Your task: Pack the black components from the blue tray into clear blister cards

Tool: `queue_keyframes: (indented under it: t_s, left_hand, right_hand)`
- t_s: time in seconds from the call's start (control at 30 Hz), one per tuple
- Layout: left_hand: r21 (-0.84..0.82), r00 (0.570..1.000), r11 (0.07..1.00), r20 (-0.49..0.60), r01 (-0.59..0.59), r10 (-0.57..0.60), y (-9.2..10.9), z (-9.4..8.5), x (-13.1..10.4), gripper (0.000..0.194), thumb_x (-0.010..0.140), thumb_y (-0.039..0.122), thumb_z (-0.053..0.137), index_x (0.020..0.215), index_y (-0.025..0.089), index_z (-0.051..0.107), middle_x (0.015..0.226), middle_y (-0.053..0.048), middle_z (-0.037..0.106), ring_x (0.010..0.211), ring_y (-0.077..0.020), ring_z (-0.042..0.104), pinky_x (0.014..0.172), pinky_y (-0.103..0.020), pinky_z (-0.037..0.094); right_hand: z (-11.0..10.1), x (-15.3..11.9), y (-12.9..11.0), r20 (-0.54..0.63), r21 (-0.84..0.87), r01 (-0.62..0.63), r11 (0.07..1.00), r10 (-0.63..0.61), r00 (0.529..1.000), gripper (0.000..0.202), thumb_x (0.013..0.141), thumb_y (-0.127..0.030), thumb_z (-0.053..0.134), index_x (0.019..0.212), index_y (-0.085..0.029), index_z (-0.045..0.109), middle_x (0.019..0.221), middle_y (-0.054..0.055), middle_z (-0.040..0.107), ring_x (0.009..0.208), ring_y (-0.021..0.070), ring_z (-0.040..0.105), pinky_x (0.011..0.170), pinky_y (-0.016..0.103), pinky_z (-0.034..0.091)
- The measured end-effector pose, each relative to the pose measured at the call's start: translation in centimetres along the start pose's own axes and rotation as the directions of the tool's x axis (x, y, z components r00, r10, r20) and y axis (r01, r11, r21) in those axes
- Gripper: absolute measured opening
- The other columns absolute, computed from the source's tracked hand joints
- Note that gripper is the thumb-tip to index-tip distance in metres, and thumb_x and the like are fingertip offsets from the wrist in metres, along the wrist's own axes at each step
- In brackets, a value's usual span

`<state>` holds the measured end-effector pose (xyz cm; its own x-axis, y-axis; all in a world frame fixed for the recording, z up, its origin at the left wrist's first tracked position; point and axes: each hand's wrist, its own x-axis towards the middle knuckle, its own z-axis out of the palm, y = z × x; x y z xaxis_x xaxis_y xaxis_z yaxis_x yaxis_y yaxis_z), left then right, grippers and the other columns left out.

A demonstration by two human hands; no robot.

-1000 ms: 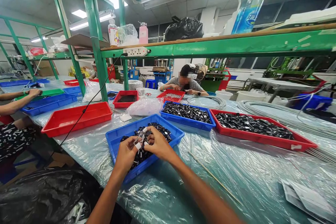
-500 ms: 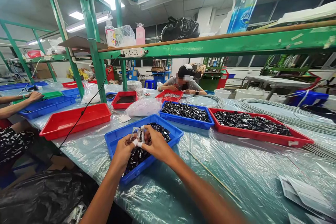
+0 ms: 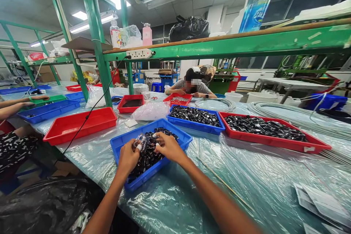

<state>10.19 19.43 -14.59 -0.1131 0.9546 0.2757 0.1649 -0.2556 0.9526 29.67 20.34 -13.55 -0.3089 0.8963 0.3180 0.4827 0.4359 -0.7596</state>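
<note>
My left hand (image 3: pixel 129 156) pinches a clear, shiny plastic piece (image 3: pixel 140 142) between thumb and fingers; blur hides its exact kind. White covers wrap some of my fingertips. Just to its right, my right hand (image 3: pixel 169 147) is curled, thumb and fingers close together at a dark spot; what they hold, if anything, I cannot make out. Both hands are above a blue tray (image 3: pixel 145 181) with many small, glossy black parts (image 3: pixel 148 161) heaped in it.
Behind stand a blue tray (image 3: pixel 196 128) and a red tray (image 3: pixel 274 142), both full of black parts. A red tray (image 3: pixel 82 128) is at left, crossed by a black cable. A thin stick (image 3: pixel 225 182) lies at right. A co-worker (image 3: pixel 192 84) sits opposite.
My hands were together on the clear piece. Now the right hand has drawn apart to the right, while the left keeps the piece, tilted. The co-worker's hands at far left have shifted.
</note>
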Motion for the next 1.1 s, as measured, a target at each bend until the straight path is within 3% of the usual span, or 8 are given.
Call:
queue_keyframes:
  t_s: [0.07,0.13,0.27,0.5,0.73,0.83,0.97,1.1]
  left_hand:
    - [-0.018,1.0,1.0,-0.024,0.003,-0.004,0.2,-0.5,0.1,0.023,0.063,0.035,0.072,0.078,0.018,0.069,0.072,-0.005,0.069,0.069,-0.0229,0.062,0.069,-0.031,0.045]
    - [-0.169,0.998,0.984,0.045,0.05,-0.043,0.6,-0.7,-0.1,0.031,0.068,0.041,0.071,0.085,0.016,0.068,0.083,-0.007,0.071,0.077,-0.023,0.064,0.073,-0.033,0.048]
    - [-0.537,0.965,0.811,0.232,0.234,-0.125,1.5,-0.2,-1.2,0.039,0.07,0.043,0.075,0.094,0.015,0.063,0.099,-0.01,0.07,0.091,-0.0227,0.066,0.083,-0.036,0.05]
    - [-0.523,0.988,0.839,0.099,0.15,-0.114,1.2,0.8,-1.6,0.057,0.053,0.025,0.087,0.101,0.016,0.058,0.091,-0.002,0.071,0.087,-0.0175,0.066,0.081,-0.026,0.046]
    - [-0.654,0.991,0.746,0.056,0.129,-0.123,1.0,1.2,-1.4,0.056,0.046,0.018,0.088,0.094,0.017,0.059,0.087,0.0,0.071,0.078,-0.0137,0.066,0.078,-0.024,0.047]
    - [-0.613,0.994,0.783,0.062,0.111,-0.092,0.8,1.1,-1.5,0.052,0.049,0.02,0.087,0.092,0.018,0.059,0.088,0.0,0.071,0.079,-0.0142,0.065,0.081,-0.025,0.047]
    - [-0.386,0.997,0.921,0.035,-0.051,0.07,0.8,1.2,-1.9,0.032,0.065,0.024,0.077,0.092,0.019,0.061,0.094,-0.003,0.071,0.087,-0.0184,0.065,0.083,-0.028,0.047]
    - [-0.047,0.975,0.987,-0.166,-0.157,0.147,0.9,1.0,-2.0,0.022,0.072,0.024,0.067,0.093,0.022,0.063,0.09,-0.003,0.071,0.085,-0.0222,0.066,0.079,-0.029,0.047]
  right_hand:
    - [-0.6,-0.1,-0.2,-0.081,-0.201,0.013,0.98,-0.03,0.996,0.038,0.08,-0.012,0.056,0.118,-0.016,0.056,0.104,0.011,0.068,0.096,0.0249,0.067,0.088,0.041,0.052]
    - [-0.9,-0.3,-0.9,-0.104,-0.324,0.101,0.941,-0.141,0.985,0.043,0.08,-0.018,0.062,0.123,-0.017,0.055,0.125,0.014,0.058,0.116,0.0281,0.057,0.1,0.046,0.044]
    - [-0.6,-0.7,-2.6,-0.034,-0.289,0.298,0.91,-0.321,0.947,0.046,0.08,-0.016,0.066,0.124,-0.019,0.055,0.126,0.01,0.056,0.112,0.0216,0.058,0.1,0.038,0.047]
    - [0.5,-1.3,-2.9,-0.017,-0.36,0.337,0.87,-0.367,0.93,0.048,0.084,-0.019,0.063,0.13,-0.015,0.052,0.134,0.018,0.055,0.126,0.0285,0.051,0.107,0.047,0.041]
    - [1.3,-1.3,-3.3,-0.04,-0.068,0.345,0.936,-0.349,0.936,0.052,0.087,-0.02,0.061,0.136,-0.021,0.042,0.132,0.011,0.058,0.12,0.0239,0.058,0.102,0.041,0.046]
    - [1.5,-1.2,-3.0,-0.037,0.05,0.366,0.929,-0.365,0.93,0.051,0.087,-0.015,0.056,0.135,-0.023,0.042,0.126,0.007,0.062,0.115,0.0197,0.061,0.102,0.037,0.047]
    - [2.2,-1.1,-1.7,-0.095,0.066,0.355,0.932,-0.349,0.932,0.063,0.08,-0.006,0.052,0.139,-0.023,0.039,0.13,0.007,0.059,0.114,0.0188,0.061,0.1,0.035,0.048]
    - [2.7,-0.9,-0.2,-0.159,0.009,0.339,0.941,-0.333,0.93,0.062,0.077,-0.005,0.051,0.135,-0.025,0.045,0.138,0.006,0.055,0.115,0.019,0.061,0.097,0.034,0.051]
